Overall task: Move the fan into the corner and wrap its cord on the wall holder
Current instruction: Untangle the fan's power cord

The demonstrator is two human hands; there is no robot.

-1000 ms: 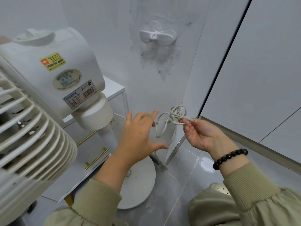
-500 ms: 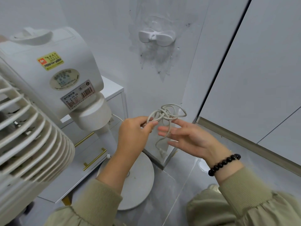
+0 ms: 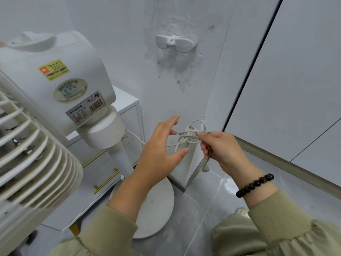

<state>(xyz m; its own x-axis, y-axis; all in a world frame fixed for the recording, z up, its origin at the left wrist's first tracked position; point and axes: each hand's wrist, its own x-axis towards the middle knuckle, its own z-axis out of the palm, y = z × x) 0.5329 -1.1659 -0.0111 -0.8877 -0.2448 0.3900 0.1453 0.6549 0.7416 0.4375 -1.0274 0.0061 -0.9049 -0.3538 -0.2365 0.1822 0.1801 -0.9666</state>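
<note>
The white pedestal fan [image 3: 55,100] stands at the left, its round base [image 3: 156,206] on the floor near the corner. Its pale cord [image 3: 190,133] is bunched into loops at mid-height in front of the wall corner. My right hand [image 3: 219,148] pinches the loops, and the plug end hangs down below its fingers. My left hand [image 3: 158,154] hovers just left of the bundle with fingers spread, holding nothing. The white wall holder [image 3: 175,42] sits bare on the wall above the hands.
A white drawer cabinet [image 3: 127,102] with gold handles stands behind the fan pole. A grey skirting strip [image 3: 287,165] runs along the right wall. The floor is glossy grey tile [image 3: 199,218].
My left hand has let go of the cord loops and opened. My right hand, open half a second ago, now pinches the bundle.
</note>
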